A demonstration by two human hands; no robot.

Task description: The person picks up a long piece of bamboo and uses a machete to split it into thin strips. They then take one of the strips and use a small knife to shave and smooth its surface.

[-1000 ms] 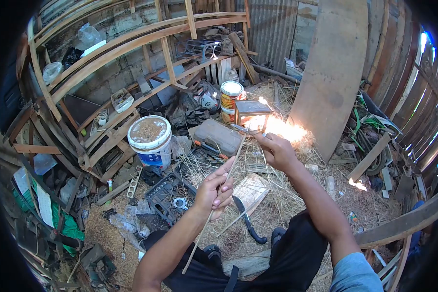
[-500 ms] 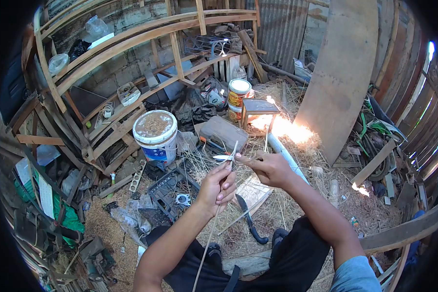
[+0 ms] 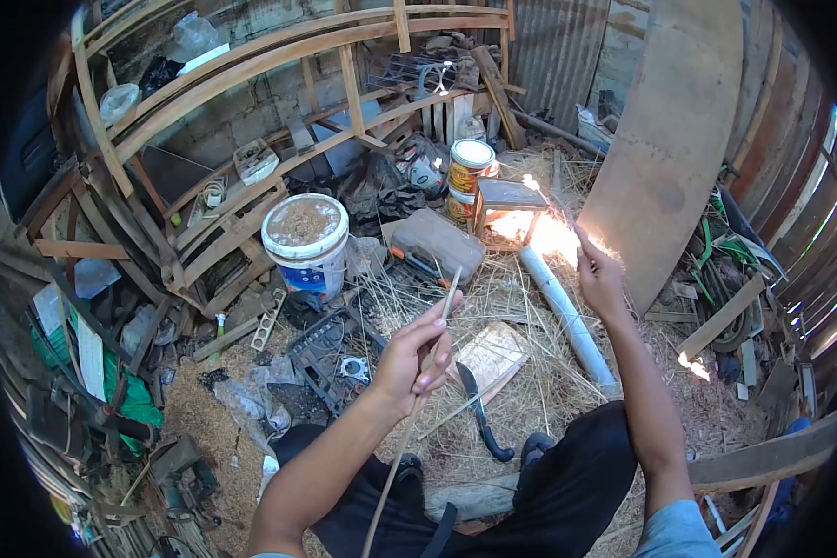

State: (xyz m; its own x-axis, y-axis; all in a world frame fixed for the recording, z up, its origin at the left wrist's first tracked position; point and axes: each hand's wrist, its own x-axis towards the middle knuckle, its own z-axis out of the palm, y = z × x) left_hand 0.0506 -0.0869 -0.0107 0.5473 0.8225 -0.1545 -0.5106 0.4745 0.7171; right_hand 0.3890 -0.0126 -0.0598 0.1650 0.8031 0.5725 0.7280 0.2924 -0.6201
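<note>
My left hand (image 3: 411, 358) is closed around a long thin strip (image 3: 392, 488), which looks like split bamboo or cane. Its upper end rises past my fingers, and the rest runs down between my legs. Off to the right, away from the strip, my right hand (image 3: 604, 277) is raised and closed on a small knife, whose blade is hard to make out against bright glare. On the ground between my feet and hands lies a curved machete (image 3: 479, 414) with a black handle, beside a flat wooden board (image 3: 493, 353).
A white bucket (image 3: 305, 246) of sawdust-like material stands left, near a grey tool case (image 3: 437, 244). Stacked paint cans (image 3: 472, 166) and a small wooden stool (image 3: 511, 195) are ahead. A pale pipe (image 3: 567, 312) lies right, and a tall board (image 3: 665, 149) leans behind. Straw-like shavings cover the ground.
My right hand has moved away from the strip, up and to the right, taking the knife with it. My left hand stays nearly in place, still holding the strip.
</note>
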